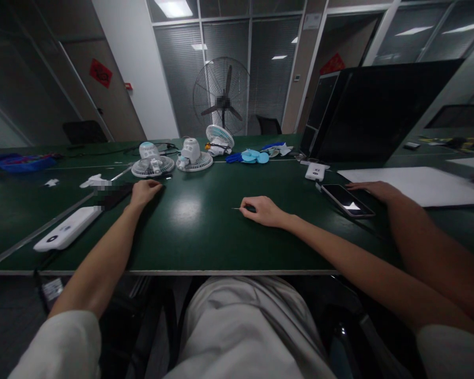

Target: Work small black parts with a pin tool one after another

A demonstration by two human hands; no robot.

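Observation:
My right hand (264, 210) rests on the green table (205, 242), closed around a small screwdriver (250, 208) with a dark handle. Its thin metal shaft points left. To the left, my left hand (145, 192) lies on the table with fingers pressed together; whatever they may pinch is too small to make out. Beside that wrist are a dark flat object (116, 196) and a white power bank (67, 229). Just beyond its fingertips lies a tiny pale piece (168, 178).
Small white fans (153, 160) and light-blue fan blades (255, 156) lie at the back. On the right, another person's hand (375, 190) is beside a phone (346, 200), near a white box (315, 171) and a large black monitor (379, 110). A blue tray (27, 164) sits far left.

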